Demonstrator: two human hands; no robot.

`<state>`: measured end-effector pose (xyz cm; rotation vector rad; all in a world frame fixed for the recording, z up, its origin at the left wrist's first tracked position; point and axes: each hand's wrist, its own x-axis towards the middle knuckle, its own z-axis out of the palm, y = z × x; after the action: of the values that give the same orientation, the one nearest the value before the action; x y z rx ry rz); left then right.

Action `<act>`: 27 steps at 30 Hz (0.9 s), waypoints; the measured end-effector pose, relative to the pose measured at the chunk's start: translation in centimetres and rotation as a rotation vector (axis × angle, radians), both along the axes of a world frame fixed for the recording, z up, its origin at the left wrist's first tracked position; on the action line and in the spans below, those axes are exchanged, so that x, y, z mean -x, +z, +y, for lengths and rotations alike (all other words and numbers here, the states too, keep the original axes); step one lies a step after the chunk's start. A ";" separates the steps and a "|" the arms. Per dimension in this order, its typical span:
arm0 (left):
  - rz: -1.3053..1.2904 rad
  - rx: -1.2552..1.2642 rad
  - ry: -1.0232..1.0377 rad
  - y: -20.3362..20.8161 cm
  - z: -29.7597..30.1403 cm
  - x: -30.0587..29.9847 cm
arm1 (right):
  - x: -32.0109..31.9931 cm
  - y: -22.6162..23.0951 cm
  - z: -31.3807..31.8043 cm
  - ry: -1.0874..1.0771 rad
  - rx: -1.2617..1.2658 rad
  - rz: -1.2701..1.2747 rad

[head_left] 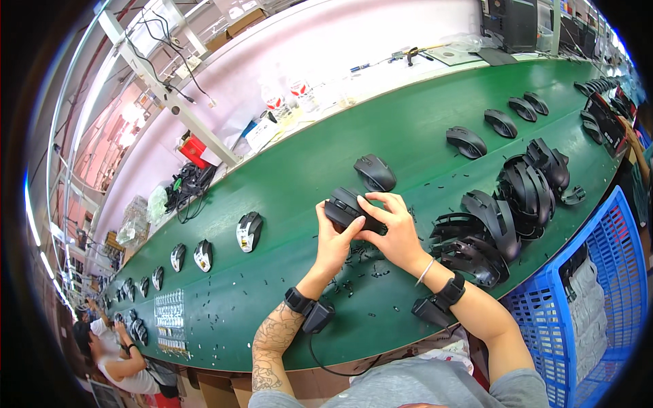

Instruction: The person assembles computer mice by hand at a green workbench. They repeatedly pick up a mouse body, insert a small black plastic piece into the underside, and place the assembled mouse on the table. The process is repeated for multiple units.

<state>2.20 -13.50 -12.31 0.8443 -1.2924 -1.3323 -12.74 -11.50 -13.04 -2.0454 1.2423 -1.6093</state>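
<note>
Over the green work surface (292,272), I hold a black computer mouse (344,206) between both hands. My left hand (330,238) grips its left side, with the thumb along its near edge. My right hand (396,228) closes on its right side, fingers over the top and thumb near the left thumb. Just beyond lies another black mouse (375,173). Small black parts (360,262) are scattered below and around my hands. To the right of my right hand sits a heap of black mouse shells (493,217).
More black mice (466,142) line the far right. Mice with pale, uncovered tops (249,232) run along the left, near a clear tray of small parts (170,319). A blue plastic basket (554,326) stands at the near right. A co-worker (129,364) sits at the left.
</note>
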 end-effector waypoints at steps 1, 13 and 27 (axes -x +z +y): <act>-0.035 0.017 0.009 0.2 0.1 -0.1 | -0.1 0.0 0.1 -0.010 -0.003 0.024; 0.196 0.002 0.127 0.3 -0.2 -1.0 | -0.6 -2.5 -1.5 0.396 -0.646 -0.873; 0.366 -0.437 0.133 1.8 -0.8 -1.9 | 0.0 -2.1 -1.5 0.274 -0.544 -0.718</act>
<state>4.11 -14.31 -10.51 0.9094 -0.6592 -1.5996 -12.72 -12.98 -15.12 -1.0982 0.9316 -1.4575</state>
